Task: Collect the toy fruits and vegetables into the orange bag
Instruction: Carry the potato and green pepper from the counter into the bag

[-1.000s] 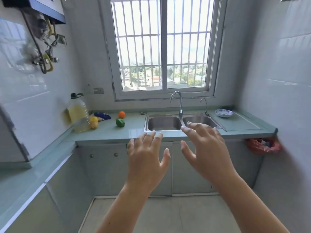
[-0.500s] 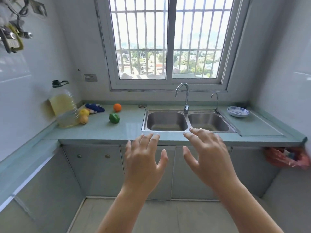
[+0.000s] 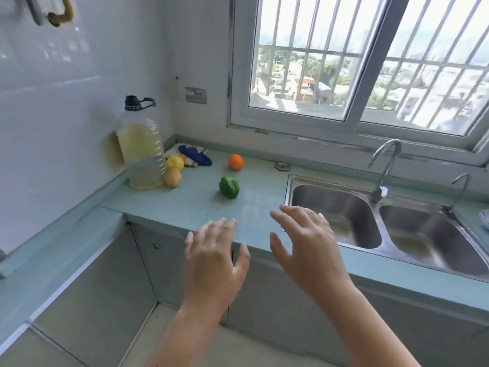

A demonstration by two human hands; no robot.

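Note:
A green toy pepper (image 3: 229, 187) lies on the teal counter (image 3: 190, 205), with a toy orange (image 3: 235, 162) behind it. Two yellow toy fruits (image 3: 174, 163) (image 3: 173, 177) sit against the oil bottle, the lower one paler. My left hand (image 3: 215, 256) and right hand (image 3: 308, 246) hover over the counter's front edge with fingers spread and nothing in them. Both hands are nearer to me than the pepper. The orange bag is out of view.
A large oil bottle (image 3: 143, 149) stands at the counter's left end by the tiled wall. A blue cloth-like bundle (image 3: 195, 155) lies behind the yellow fruits. A double steel sink (image 3: 383, 229) with a tap (image 3: 383, 168) fills the right. Cabinets sit below.
The view has moved closer and turned left toward the toys. Both hands have come forward over the counter edge, still spread and holding nothing. The orange bag at right left the view.

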